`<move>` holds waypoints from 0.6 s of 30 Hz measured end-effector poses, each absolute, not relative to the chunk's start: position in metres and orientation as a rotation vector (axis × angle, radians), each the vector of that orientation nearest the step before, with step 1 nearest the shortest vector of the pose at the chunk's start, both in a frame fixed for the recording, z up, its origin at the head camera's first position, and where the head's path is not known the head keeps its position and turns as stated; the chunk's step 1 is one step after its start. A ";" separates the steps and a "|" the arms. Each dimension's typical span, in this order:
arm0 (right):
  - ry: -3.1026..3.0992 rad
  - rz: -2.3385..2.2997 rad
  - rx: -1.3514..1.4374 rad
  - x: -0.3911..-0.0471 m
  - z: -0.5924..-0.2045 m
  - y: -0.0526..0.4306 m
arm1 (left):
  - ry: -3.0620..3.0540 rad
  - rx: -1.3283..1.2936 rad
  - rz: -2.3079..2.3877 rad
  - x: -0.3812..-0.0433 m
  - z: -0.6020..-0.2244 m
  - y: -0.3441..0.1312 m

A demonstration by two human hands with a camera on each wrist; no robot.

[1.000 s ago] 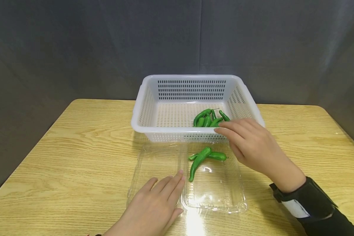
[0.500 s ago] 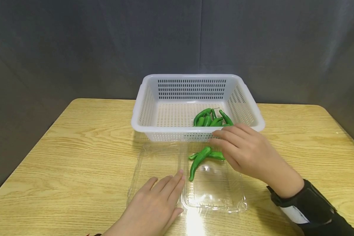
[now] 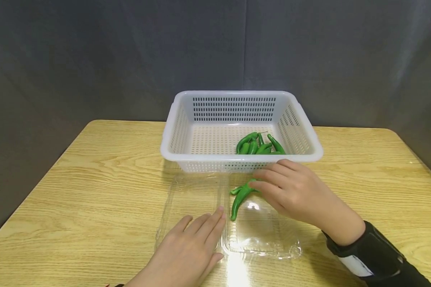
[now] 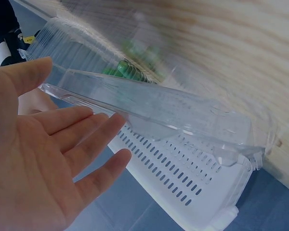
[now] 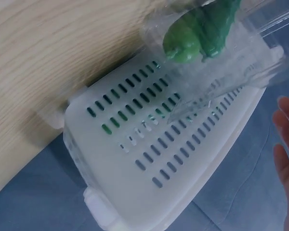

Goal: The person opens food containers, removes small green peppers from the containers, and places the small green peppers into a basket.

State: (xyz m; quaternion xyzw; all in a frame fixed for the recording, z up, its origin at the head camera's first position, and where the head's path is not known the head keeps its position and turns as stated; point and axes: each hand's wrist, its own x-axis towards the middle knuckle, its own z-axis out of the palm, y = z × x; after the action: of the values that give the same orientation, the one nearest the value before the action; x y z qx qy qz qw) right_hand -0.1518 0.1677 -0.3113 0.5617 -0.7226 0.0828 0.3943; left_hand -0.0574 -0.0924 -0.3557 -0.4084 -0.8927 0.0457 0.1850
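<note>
A clear plastic clamshell container (image 3: 285, 239) lies opened flat on the table. Two green chili peppers cross in its right half: one (image 3: 240, 203) lies over the other (image 3: 236, 191). My left hand (image 3: 186, 249) rests by the hinge with fingers straight; in the left wrist view its fingertips are right at the container's edge (image 4: 183, 120). Over the crossed peppers hovers my right hand (image 3: 296, 193), fingers loosely bent, hiding their right ends. The right wrist view shows nothing between its visible fingers (image 5: 286, 130), apart from the peppers (image 5: 183, 38).
Right behind the container stands a white perforated basket (image 3: 201, 158), with several green chili peppers (image 3: 253, 146) in its front right part. A wooden table (image 3: 75, 199) carries everything, and a dark grey curtain (image 3: 129, 59) hangs behind it.
From the basket's front rim, my right hand has come down and left over the crossed peppers, uncovering more peppers in the basket. My left hand stays still.
</note>
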 end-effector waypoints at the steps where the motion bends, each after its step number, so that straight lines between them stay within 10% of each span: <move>1: -1.841 0.208 1.429 -0.152 -0.313 0.167 | -2.516 -1.150 0.132 -0.057 -0.356 -0.092; 18: -2.119 0.210 1.450 -0.149 -0.334 0.165 | -2.525 -1.148 0.152 -0.057 -0.355 -0.092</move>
State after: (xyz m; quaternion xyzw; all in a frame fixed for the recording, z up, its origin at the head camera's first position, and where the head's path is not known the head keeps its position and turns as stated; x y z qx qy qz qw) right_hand -0.1495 0.1647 -0.3337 0.5405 -0.7899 0.0784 0.2790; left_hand -0.0568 -0.0924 -0.3553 -0.4065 -0.8939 0.0540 0.1809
